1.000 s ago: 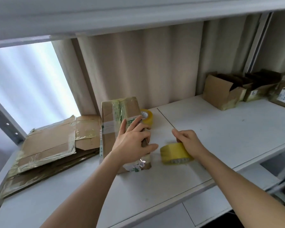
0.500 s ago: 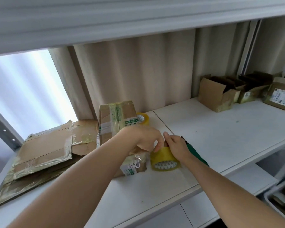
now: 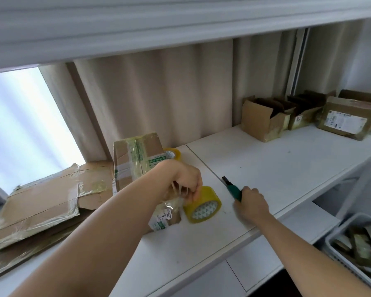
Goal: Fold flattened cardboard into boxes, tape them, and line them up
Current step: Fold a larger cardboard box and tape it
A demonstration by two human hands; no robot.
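A folded cardboard box (image 3: 137,159) with green-printed tape lies on the white shelf (image 3: 276,168), its near end hidden under my left arm. My left hand (image 3: 186,181) grips a yellow tape roll (image 3: 202,204) at the box's near right corner, with a strip of tape stretched to the box. My right hand (image 3: 251,202) is closed on a green-handled cutter (image 3: 231,188) lying just right of the roll. A stack of flattened cardboard (image 3: 45,202) lies at the left.
A second tape roll (image 3: 172,154) sits behind the box. Several open boxes (image 3: 263,118) and a labelled box (image 3: 347,121) line the back right. A grey crate (image 3: 360,247) of scraps stands below right. An upper shelf overhangs.
My left hand came off the box top and took hold of the tape roll. My right hand let go of the roll and moved right onto the green cutter.
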